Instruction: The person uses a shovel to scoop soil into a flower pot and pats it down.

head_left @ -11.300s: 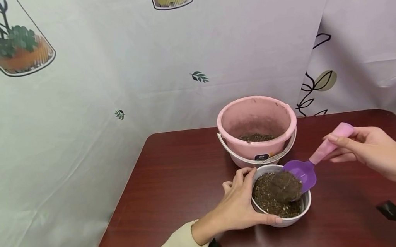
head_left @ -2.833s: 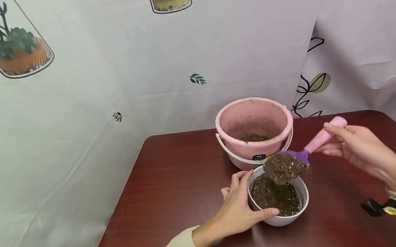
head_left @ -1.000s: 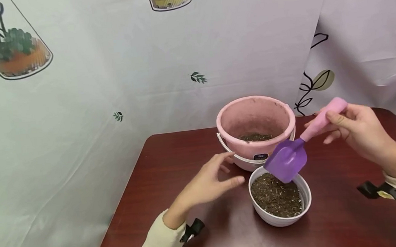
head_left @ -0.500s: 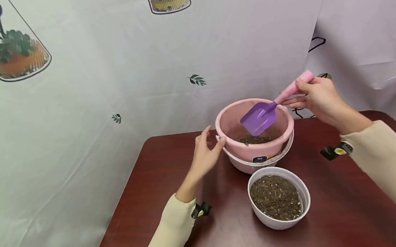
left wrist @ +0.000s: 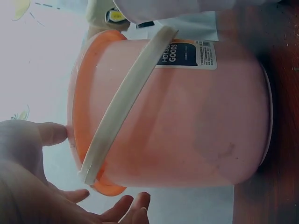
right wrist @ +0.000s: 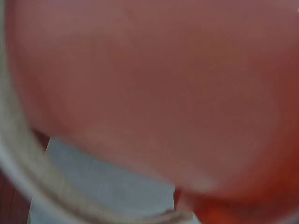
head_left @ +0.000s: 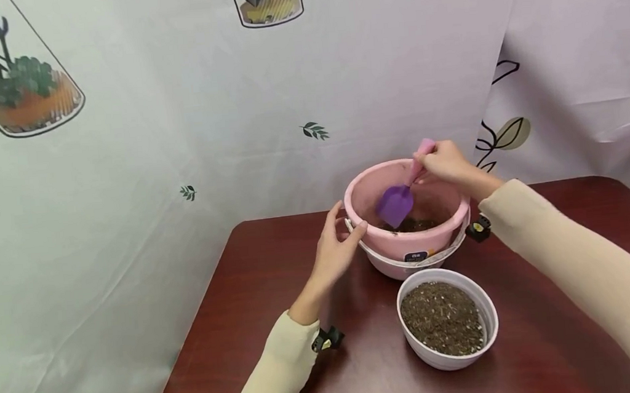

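In the head view, my right hand (head_left: 445, 163) grips the pink handle of a small purple scoop (head_left: 396, 205), its blade tilted down inside a pink bucket (head_left: 396, 242). Dark soil (head_left: 419, 224) lies low in that bucket. My left hand (head_left: 331, 250) is at the bucket's left side, thumb tip at the rim and fingers spread outside it; the left wrist view shows the thumb (left wrist: 52, 134) against the rim. In front stands a white pot (head_left: 441, 362) with soil (head_left: 441, 319) in it, untouched by either hand. The right wrist view shows mostly the blurred bucket wall (right wrist: 149, 84).
A pale bucket handle (left wrist: 119, 109) hangs down across the bucket's front. The dark red table (head_left: 255, 287) reaches back to a printed curtain (head_left: 230, 104) close behind the bucket. My right sleeve (head_left: 581, 262) extends over the table's right side.
My left hand has left the white pot for the bucket's rim. After tipping soil into the pot, my right hand has carried the scoop back and left, down into the bucket.
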`<state>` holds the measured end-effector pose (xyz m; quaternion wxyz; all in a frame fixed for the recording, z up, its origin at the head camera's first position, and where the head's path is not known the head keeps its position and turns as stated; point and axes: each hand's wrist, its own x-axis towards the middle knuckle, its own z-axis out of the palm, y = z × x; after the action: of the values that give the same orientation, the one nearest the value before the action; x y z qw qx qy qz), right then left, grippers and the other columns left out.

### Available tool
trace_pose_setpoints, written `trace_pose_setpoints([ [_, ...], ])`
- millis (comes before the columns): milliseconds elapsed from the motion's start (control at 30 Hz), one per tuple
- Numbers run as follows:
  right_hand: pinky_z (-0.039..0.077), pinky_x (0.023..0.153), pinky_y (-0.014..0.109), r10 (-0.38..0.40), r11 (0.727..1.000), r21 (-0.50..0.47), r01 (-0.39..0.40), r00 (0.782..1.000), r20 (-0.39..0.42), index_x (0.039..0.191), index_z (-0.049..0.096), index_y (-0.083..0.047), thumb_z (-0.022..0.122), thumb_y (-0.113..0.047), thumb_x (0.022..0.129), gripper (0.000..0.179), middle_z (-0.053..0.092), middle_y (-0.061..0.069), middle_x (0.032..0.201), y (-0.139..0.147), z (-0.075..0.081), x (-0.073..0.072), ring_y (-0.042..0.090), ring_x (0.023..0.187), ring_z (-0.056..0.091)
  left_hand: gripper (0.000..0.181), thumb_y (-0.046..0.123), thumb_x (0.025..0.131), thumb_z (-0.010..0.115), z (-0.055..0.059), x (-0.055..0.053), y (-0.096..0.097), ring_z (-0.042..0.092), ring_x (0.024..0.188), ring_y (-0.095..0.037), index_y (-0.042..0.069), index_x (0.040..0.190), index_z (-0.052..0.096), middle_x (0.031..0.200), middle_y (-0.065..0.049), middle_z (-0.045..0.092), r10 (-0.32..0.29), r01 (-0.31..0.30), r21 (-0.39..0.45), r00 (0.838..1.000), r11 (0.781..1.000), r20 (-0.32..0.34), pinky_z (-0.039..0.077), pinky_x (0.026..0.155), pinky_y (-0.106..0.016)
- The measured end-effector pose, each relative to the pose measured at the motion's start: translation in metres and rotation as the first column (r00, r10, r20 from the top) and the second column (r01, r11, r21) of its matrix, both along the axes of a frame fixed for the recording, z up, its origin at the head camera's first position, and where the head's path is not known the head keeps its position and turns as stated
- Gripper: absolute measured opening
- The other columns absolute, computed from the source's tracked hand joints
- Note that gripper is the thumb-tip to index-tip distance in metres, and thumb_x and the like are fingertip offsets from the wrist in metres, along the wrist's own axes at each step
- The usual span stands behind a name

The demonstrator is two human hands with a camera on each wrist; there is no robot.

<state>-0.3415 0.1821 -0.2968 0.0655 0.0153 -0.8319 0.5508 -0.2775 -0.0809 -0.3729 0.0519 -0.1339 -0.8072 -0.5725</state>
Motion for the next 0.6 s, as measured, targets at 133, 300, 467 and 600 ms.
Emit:
trace_pose_setpoints([
  [133,0.046,0.066,0.025,0.01,0.961,0.276,0.0,0.999,-0.032,0.078,0.062,0.001,0.057,-0.018,0.094,0.024,0.062,0.008,0.074,-0.012,-0.008,-0.006,0.021,0.073,0.059,0.066,0.034,0.092,0.068,-0.001,-0.001,0.0,0.053,0.121,-0.023,0.021,0.15,0.042,0.14,-0.003,0.052,-0.018,0.018,0.055,1.0,0.998,0.007,0.05,0.093,-0.04],
  [300,0.044,0.076,0.035,0.06,0.922,0.384,-0.055,0.998,-0.002,0.09,0.062,0.008,0.057,-0.02,0.096,0.029,0.062,0.019,0.087,-0.017,-0.015,-0.008,0.032,0.087,0.055,0.064,0.03,0.092,0.069,-0.002,-0.004,0.001,0.049,0.127,-0.024,0.019,0.149,0.043,0.142,-0.004,0.051,-0.036,0.034,0.099,0.999,0.994,0.01,0.048,0.095,-0.041],
  [467,0.046,0.072,0.033,0.134,0.893,0.43,-0.132,0.991,0.025,0.093,0.059,0.01,0.056,-0.02,0.1,0.031,0.063,0.021,0.089,-0.018,-0.02,-0.01,0.034,0.087,0.059,0.065,0.03,0.092,0.069,-0.002,-0.004,0.0,0.048,0.128,-0.027,0.02,0.15,0.042,0.145,-0.005,0.048,-0.044,0.04,0.119,0.999,0.992,0.032,0.049,0.094,-0.043],
  [600,0.046,0.065,0.027,0.158,0.883,0.444,-0.154,0.987,0.029,0.094,0.057,0.009,0.055,-0.021,0.101,0.031,0.065,0.021,0.086,-0.02,-0.021,-0.011,0.031,0.081,0.062,0.065,0.029,0.093,0.068,-0.002,-0.005,-0.001,0.048,0.127,-0.028,0.019,0.151,0.041,0.146,-0.007,0.047,-0.057,0.054,0.128,0.998,0.99,0.027,0.049,0.093,-0.043],
])
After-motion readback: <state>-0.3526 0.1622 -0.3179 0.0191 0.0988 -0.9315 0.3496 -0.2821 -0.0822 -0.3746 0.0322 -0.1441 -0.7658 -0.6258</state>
